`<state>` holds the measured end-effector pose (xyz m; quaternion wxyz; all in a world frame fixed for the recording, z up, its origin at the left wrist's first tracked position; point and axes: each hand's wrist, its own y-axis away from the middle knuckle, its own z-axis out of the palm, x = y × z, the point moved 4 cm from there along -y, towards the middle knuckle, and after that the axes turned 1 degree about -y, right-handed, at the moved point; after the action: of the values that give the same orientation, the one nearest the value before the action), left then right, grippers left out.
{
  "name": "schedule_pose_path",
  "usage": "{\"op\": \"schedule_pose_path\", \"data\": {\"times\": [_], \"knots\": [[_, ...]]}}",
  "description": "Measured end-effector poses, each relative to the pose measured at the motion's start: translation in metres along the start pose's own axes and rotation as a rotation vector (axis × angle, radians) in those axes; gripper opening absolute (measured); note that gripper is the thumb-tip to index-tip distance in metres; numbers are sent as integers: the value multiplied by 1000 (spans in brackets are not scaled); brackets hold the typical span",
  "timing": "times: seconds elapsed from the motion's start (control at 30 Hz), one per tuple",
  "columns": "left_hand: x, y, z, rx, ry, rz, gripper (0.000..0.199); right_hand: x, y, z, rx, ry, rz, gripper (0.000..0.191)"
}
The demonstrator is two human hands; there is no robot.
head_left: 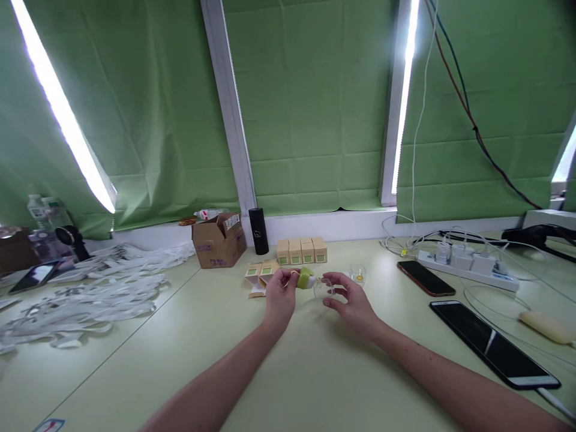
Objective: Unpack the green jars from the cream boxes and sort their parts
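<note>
Green-and-white piece (305,278) above table (292,384), pinched in fingertips of my left hand (279,294). Clear cup (323,290) just right of it, gripped by my right hand (353,298); cannot tell whether both touch. Beyond: second clear cup (357,274), four small boxes (301,251) in row, brown carton (216,247).

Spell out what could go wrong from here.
The clear cup, pinched in the right hand, might slip. The green-and-white piece in the left hand is close to it and may knock it. The second cup stands just beyond the right hand; a stray move could tip it.
</note>
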<state>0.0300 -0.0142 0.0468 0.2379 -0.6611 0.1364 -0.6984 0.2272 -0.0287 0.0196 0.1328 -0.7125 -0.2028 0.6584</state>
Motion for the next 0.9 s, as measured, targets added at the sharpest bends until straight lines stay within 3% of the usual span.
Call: {"op": "schedule_pose_path", "data": {"times": [0.17, 0.33, 0.47, 0.57, 0.73, 0.9], "knots": [[-11, -6, -7, 77, 105, -169, 51, -11, 2, -4, 38, 106, -113, 46], [-15, -5, -8, 85, 112, -211, 55, -29, 6, -6, 35, 263, -297, 43], [-16, -3, -6, 73, 109, -221, 55, -30, -6, -20, 88, 276, -264, 43], [-15, -3, -6, 65, 104, -225, 53, -30, -27, -49, 168, 334, -163, 43], [-16, -3, -6, 63, 98, -224, 52, -25, -64, -117, 176, 513, -44, 41], [-15, -4, -6, 55, 102, -224, 53, 12, -77, -165, 124, 859, 147, 41]]}}
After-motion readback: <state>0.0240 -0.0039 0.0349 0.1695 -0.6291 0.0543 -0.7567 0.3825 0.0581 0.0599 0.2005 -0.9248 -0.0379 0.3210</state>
